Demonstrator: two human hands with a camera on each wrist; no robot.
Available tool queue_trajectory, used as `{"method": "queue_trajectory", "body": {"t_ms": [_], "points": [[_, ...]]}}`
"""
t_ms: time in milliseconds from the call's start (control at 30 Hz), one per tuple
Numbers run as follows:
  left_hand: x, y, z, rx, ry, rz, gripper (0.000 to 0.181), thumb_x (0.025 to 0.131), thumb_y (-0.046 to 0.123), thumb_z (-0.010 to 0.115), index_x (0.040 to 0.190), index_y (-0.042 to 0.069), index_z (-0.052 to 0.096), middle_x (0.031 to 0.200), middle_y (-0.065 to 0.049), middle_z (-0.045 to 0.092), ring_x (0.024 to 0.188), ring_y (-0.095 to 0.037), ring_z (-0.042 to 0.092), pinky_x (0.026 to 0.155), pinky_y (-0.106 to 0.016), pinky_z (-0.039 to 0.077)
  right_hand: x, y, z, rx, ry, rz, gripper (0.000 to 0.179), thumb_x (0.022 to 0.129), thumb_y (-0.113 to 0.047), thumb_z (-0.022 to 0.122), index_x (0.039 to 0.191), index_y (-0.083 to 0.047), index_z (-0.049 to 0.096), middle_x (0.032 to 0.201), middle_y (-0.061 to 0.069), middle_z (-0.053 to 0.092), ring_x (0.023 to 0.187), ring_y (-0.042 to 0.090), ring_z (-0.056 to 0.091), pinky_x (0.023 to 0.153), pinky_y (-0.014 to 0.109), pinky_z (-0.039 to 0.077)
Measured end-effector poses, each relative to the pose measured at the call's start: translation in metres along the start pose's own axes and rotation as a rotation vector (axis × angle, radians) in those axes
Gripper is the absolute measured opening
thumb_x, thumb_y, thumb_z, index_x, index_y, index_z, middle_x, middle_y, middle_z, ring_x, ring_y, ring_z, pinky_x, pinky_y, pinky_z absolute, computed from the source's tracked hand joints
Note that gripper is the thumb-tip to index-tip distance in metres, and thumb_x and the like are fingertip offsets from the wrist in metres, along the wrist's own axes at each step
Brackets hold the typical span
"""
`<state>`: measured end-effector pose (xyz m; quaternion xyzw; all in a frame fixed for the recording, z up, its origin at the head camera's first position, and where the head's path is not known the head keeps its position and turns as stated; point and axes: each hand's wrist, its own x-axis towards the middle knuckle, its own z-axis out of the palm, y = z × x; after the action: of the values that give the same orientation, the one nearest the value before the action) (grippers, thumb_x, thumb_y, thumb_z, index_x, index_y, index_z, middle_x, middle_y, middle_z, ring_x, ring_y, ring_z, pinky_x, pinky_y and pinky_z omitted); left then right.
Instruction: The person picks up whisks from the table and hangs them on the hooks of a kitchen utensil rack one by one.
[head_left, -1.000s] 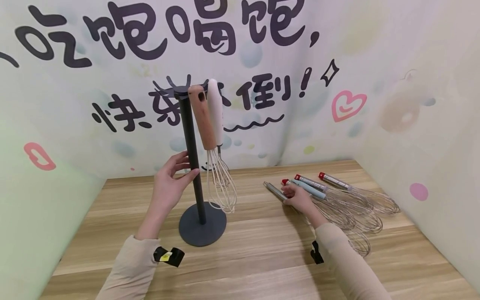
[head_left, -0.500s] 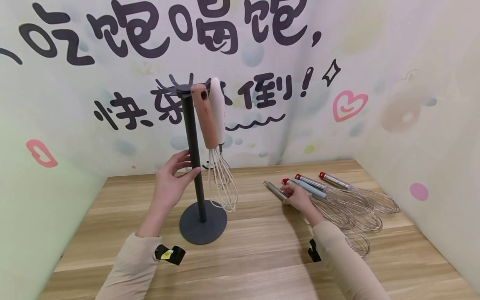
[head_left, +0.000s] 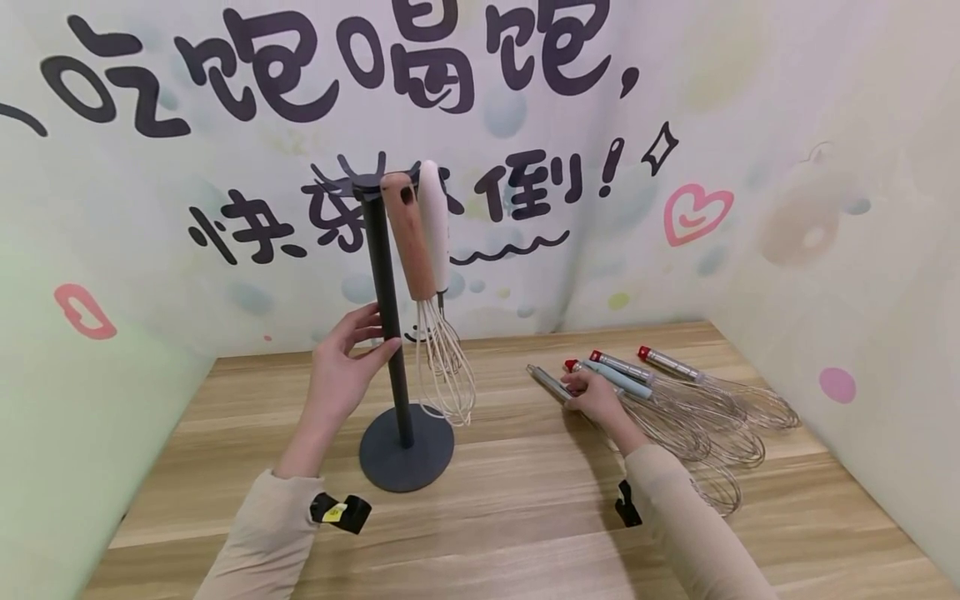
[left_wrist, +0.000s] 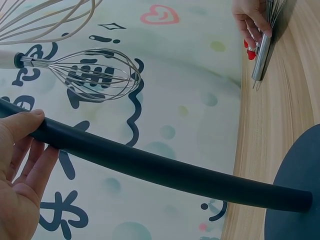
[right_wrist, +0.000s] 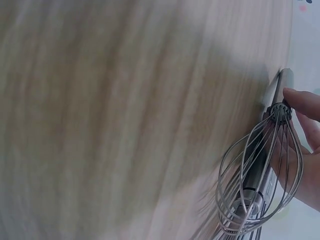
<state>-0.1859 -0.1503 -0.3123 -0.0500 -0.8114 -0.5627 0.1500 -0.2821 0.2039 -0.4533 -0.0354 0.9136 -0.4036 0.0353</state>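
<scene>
Gripping the upright black stand (head_left: pixel 382 267) with the left hand (head_left: pixel 339 377), with a brown-handled whisk (head_left: pixel 410 242) and a white-handled whisk (head_left: pixel 434 225) hung on it, pinching a metal whisk (head_left: pixel 550 383) by the handle with the right hand (head_left: pixel 597 400), right side of the desk (head_left: pixel 510 517), near a blue-handled whisk (head_left: pixel 620 378).

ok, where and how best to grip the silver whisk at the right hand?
Probably by the silver whisk's handle, from above, pinching across it as the right hand does. It's slim and straight, lies low along the table, and its end juts out left of the blue-handled whisk. I'd avoid the wires: they bulge into loose loops.
</scene>
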Motion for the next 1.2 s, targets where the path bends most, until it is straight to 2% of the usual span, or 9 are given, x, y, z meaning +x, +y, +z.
{"method": "queue_trajectory", "body": {"t_ms": [367,567,733,800,1000,1033,1100,1200], "points": [[0.001,0.000,0.000,0.007,-0.004,-0.003,0.051,0.088,0.019,0.068,0.137,0.017,0.051,0.129,-0.008,0.058,0.116,-0.019,0.057,0.088,-0.012,0.051,-0.001,-0.002,-0.004,-0.007,0.008,0.017,0.039,0.079,0.005,0.069,0.118,0.004,0.061,0.112,0.024,0.066,0.106,0.036,0.061,0.091,0.045,0.051],[0.001,0.000,0.001,0.012,-0.004,-0.003,0.051,0.089,0.018,0.068,0.137,0.017,0.051,0.129,-0.008,0.058,0.115,-0.019,0.058,0.087,-0.010,0.051,-0.003,-0.009,-0.011,0.045,-0.005,-0.006,0.039,0.080,0.007,0.066,0.118,0.006,0.060,0.114,0.026,0.064,0.108,0.037,0.060,0.083,0.036,0.054],[0.001,0.000,0.000,0.014,-0.004,0.003,0.052,0.089,0.018,0.068,0.137,0.016,0.050,0.129,-0.008,0.058,0.116,-0.020,0.058,0.086,-0.009,0.050,-0.005,-0.023,-0.021,0.123,-0.024,0.003,0.040,0.084,0.004,0.063,0.123,0.006,0.057,0.121,0.028,0.060,0.114,0.038,0.057,0.079,0.029,0.052],[0.001,0.000,0.000,0.016,-0.004,0.004,0.052,0.089,0.018,0.068,0.137,0.017,0.050,0.129,-0.008,0.058,0.116,-0.019,0.058,0.086,-0.009,0.050,-0.007,-0.028,-0.025,0.155,-0.024,-0.015,0.040,0.083,0.001,0.066,0.122,0.004,0.058,0.117,0.024,0.063,0.109,0.033,0.060,0.077,0.027,0.052],[0.002,-0.001,0.000,0.013,-0.001,0.014,0.052,0.089,0.018,0.068,0.137,0.016,0.051,0.129,-0.008,0.058,0.115,-0.019,0.058,0.084,-0.007,0.049,-0.012,-0.050,-0.035,0.188,-0.035,-0.022,0.045,0.085,-0.003,0.065,0.128,0.002,0.055,0.122,0.024,0.062,0.106,0.030,0.063,0.081,0.027,0.053],[0.002,-0.001,0.000,0.010,-0.002,0.014,0.051,0.089,0.017,0.068,0.137,0.016,0.051,0.129,-0.008,0.058,0.115,-0.019,0.058,0.084,-0.006,0.049,-0.013,-0.054,-0.036,0.198,-0.047,-0.008,0.046,0.087,-0.002,0.063,0.131,0.003,0.051,0.128,0.027,0.058,0.111,0.034,0.060,0.085,0.030,0.054],[0.002,-0.001,0.000,0.005,-0.002,0.014,0.051,0.089,0.017,0.068,0.137,0.016,0.051,0.129,-0.008,0.058,0.115,-0.019,0.058,0.083,-0.006,0.049,-0.014,-0.062,-0.038,0.224,-0.048,0.003,0.047,0.088,-0.001,0.062,0.133,0.003,0.049,0.131,0.027,0.055,0.114,0.034,0.058,0.088,0.031,0.054],[0.001,-0.001,0.000,0.002,-0.002,0.013,0.051,0.089,0.017,0.068,0.137,0.016,0.051,0.129,-0.008,0.058,0.115,-0.019,0.057,0.083,-0.005,0.049,-0.016,-0.070,-0.040,0.267,-0.049,-0.008,0.048,0.088,0.000,0.061,0.134,0.004,0.048,0.132,0.027,0.054,0.118,0.034,0.055,0.087,0.027,0.054]]}}
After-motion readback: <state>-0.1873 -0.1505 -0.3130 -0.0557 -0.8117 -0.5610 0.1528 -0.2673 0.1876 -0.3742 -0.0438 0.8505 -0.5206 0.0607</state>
